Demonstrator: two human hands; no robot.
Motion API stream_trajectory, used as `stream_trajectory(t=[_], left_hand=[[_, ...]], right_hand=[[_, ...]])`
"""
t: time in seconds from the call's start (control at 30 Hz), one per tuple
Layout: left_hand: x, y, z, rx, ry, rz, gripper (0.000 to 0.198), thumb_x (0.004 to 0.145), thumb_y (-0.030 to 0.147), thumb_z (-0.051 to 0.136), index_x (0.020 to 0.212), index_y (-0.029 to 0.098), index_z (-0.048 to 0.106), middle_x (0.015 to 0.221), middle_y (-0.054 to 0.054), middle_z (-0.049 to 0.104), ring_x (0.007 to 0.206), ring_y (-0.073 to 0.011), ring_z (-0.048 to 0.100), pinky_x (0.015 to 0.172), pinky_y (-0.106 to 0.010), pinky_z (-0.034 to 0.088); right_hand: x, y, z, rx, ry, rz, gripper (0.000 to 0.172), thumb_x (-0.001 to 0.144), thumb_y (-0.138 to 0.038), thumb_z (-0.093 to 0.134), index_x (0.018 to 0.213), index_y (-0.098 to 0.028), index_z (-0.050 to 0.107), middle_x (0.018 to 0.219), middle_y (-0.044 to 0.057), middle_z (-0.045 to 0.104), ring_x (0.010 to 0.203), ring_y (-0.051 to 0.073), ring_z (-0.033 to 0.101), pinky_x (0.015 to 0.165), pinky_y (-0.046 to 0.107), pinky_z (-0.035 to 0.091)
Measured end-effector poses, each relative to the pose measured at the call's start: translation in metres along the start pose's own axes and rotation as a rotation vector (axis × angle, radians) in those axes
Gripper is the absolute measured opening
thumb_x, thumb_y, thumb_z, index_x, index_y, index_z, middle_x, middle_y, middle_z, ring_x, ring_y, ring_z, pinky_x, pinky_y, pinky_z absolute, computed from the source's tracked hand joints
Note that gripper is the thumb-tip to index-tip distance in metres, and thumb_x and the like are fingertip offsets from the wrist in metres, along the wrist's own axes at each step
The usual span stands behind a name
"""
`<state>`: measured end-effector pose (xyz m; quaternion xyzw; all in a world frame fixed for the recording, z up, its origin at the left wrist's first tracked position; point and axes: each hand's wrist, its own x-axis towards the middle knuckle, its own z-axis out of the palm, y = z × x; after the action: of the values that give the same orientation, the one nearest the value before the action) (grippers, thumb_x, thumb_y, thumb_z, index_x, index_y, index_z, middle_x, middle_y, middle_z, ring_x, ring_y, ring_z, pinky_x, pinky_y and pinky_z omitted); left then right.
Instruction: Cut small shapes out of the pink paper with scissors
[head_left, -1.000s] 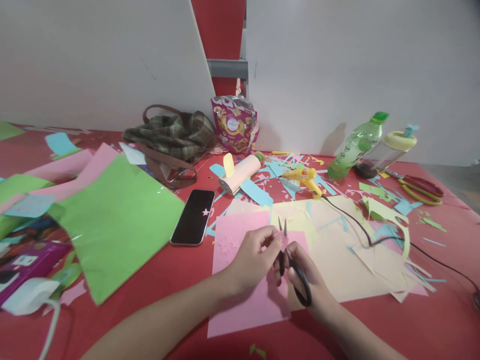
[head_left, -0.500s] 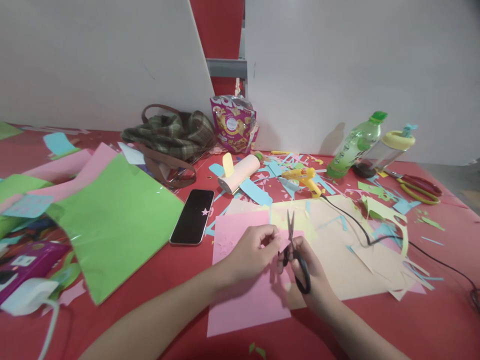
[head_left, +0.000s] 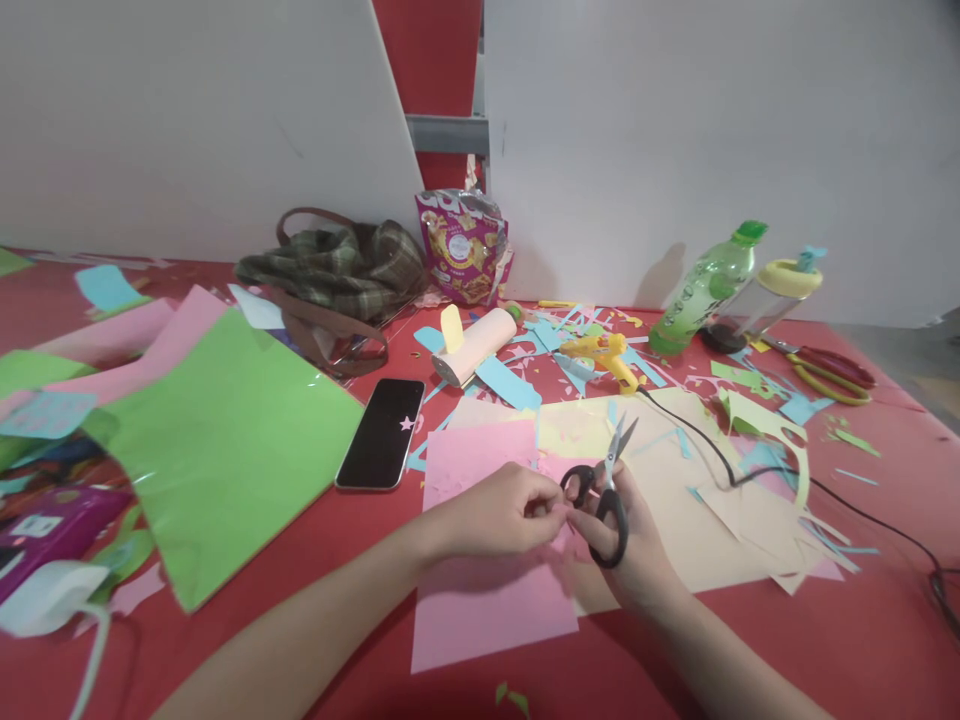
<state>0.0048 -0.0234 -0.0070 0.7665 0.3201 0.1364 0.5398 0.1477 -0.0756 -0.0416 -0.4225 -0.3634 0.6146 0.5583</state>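
Black-handled scissors (head_left: pixel 613 500) sit in my right hand (head_left: pixel 637 535), their blades parted a little and pointing up and away. My left hand (head_left: pixel 502 510) is closed in a pinch on a small piece of pink paper (head_left: pixel 562 522), mostly hidden by the fingers. The fingertips of both hands meet at this piece. Below them lies a larger pink paper sheet (head_left: pixel 487 625), with small pink scraps on its upper left part. A pink paper star (head_left: pixel 406 424) rests on the black phone (head_left: pixel 382 440) to the left.
A paper-covered tube with blue wings (head_left: pixel 480 345) lies beyond the hands. The yellow glue gun (head_left: pixel 600 350) trails a black cord to the right. Green bottle (head_left: pixel 705 290), clear cup (head_left: pixel 772 300), red-and-yellow-handled scissors (head_left: pixel 832 370) and snack bag (head_left: pixel 465 245) stand or lie farther back. Green sheet (head_left: pixel 232 440) at left.
The scissors have turned from upright to tilting right, with their blades now away from the pink piece. My right fingertips have come to the piece beside my left ones.
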Motion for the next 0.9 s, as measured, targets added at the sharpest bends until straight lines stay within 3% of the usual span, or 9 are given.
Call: stream_trajectory(t=[0.13,0.4,0.67,0.9], left_hand=[[0.000,0.001,-0.004,0.037,-0.002,0.009,0.023,0.070,0.018,0.040,0.048,0.014,0.038,0.046,0.005,0.030,0.044,-0.0049,0.026,0.040,-0.017,0.021],[0.001,0.002,-0.007,0.035,0.048,-0.028,0.020,0.071,0.020,0.040,0.059,0.013,0.053,0.055,0.001,0.051,0.048,-0.0074,0.041,0.045,-0.018,0.029],[0.003,-0.003,-0.003,-0.037,0.074,-0.047,0.023,0.075,0.029,0.040,0.062,0.014,0.052,0.056,0.001,0.051,0.047,-0.0080,0.043,0.046,-0.019,0.032],[0.005,-0.006,0.003,-0.004,0.082,-0.050,0.026,0.077,0.029,0.038,0.062,0.013,0.052,0.055,0.001,0.048,0.050,-0.0082,0.042,0.048,-0.019,0.031]], right_hand=[[0.000,0.000,0.000,-0.019,-0.016,-0.006,0.026,0.067,-0.017,0.062,0.074,-0.022,0.038,0.078,-0.001,0.049,0.067,0.012,0.047,0.058,0.024,0.039],[-0.002,0.000,0.001,-0.036,-0.008,0.034,0.029,0.065,-0.015,0.063,0.072,-0.023,0.035,0.074,-0.004,0.048,0.051,0.007,0.039,0.042,0.016,0.031],[0.001,-0.001,0.001,-0.003,0.090,-0.013,0.030,0.065,-0.013,0.063,0.071,-0.023,0.035,0.064,-0.006,0.045,0.049,0.006,0.040,0.043,0.016,0.031],[0.001,-0.001,0.002,-0.008,0.088,-0.018,0.029,0.067,-0.012,0.062,0.071,-0.022,0.035,0.066,-0.007,0.047,0.052,0.005,0.042,0.047,0.015,0.034]])
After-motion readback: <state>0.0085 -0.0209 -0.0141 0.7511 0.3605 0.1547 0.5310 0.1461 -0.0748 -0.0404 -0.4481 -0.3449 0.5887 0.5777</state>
